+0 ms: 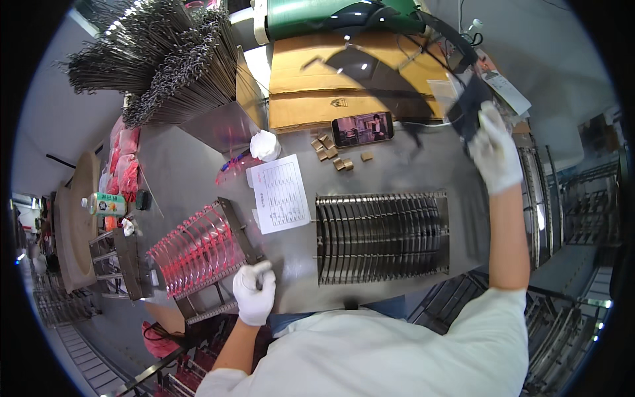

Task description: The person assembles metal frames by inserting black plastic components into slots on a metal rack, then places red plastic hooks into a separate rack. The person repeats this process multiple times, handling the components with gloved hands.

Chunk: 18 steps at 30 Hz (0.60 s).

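My right hand (494, 151), in a white glove, is raised at the right of the steel table and closed on the edge of a dark tinted curved sheet (467, 109). More dark curved sheets (380, 74) spread to its left, blurred; I cannot tell how they are joined to it. My left hand (254, 294), also gloved, is at the near edge beside a metal rack of clear pinkish curved pieces (198, 248). Its fingers are bent and apart, with nothing visible between them. Between my hands lies a slotted metal rack (380, 238) with dark curved strips across it.
A printed sheet (281, 195), a phone (362, 129) and small brown blocks (324, 147) lie beyond the racks. Flattened cardboard (304, 79) stands behind. Bundled metal wires (178, 73) rise at far left, near a bottle (106, 204). Shelving racks (536, 192) stand right.
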Each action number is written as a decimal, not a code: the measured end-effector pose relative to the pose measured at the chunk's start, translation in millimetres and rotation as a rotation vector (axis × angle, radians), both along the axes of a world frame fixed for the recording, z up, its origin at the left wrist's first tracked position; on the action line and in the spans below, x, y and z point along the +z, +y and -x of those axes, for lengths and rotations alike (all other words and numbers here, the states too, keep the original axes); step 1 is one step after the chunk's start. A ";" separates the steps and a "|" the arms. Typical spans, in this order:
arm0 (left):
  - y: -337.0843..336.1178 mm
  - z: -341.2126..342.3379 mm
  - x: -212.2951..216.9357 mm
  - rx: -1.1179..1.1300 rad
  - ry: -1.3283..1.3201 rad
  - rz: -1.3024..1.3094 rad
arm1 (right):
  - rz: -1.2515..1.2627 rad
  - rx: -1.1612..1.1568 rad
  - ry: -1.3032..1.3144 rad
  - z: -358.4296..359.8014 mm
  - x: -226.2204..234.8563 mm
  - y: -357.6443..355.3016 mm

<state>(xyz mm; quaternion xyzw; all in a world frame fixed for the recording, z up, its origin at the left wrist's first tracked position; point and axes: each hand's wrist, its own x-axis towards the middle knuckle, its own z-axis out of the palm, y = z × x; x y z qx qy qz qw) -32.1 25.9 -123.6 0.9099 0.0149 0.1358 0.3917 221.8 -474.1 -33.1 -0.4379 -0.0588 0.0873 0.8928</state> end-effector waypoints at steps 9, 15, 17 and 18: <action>-160.2 -80.7 92.6 -0.459 -0.491 0.701 | 0.911 -0.043 -0.040 216.4 16.8 88.4; -226.3 -90.9 144.0 -0.605 -0.831 0.342 | 1.632 -0.107 -0.363 204.3 45.1 119.0; -228.2 -95.4 175.8 -0.851 -0.636 0.120 | 1.574 -0.174 -0.395 202.0 18.6 112.4; -217.2 -101.6 183.6 -0.872 -0.656 0.139 | 1.623 -0.110 -0.372 205.5 43.6 121.2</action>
